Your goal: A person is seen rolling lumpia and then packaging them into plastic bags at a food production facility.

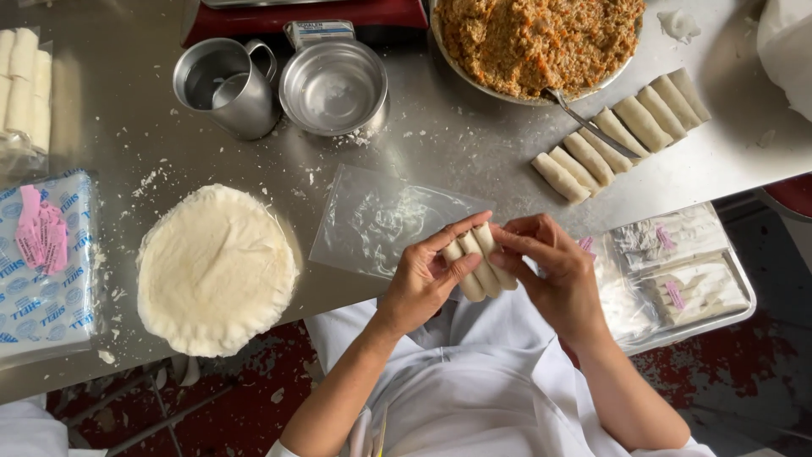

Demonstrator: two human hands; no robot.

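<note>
The bowl of orange-flecked filling (538, 41) is cut off by the top edge, and the spoon (592, 125) buries its tip in the mix. Fingers (440, 254) hide parts of the held spring rolls (480, 269), while the stacked rolls (22, 85) run past the left edge.

The counter (474, 148) is shiny grey metal, scratched and dusted with white flour. On it, the mug (227, 85) and bowl (333, 87) are smooth shiny metal too. Near the bowl lies a clear, glossy plastic bag (372, 222). The rolls (479, 262) look matt, pale and doughy, like the soft wrapper stack (216, 269).
</note>
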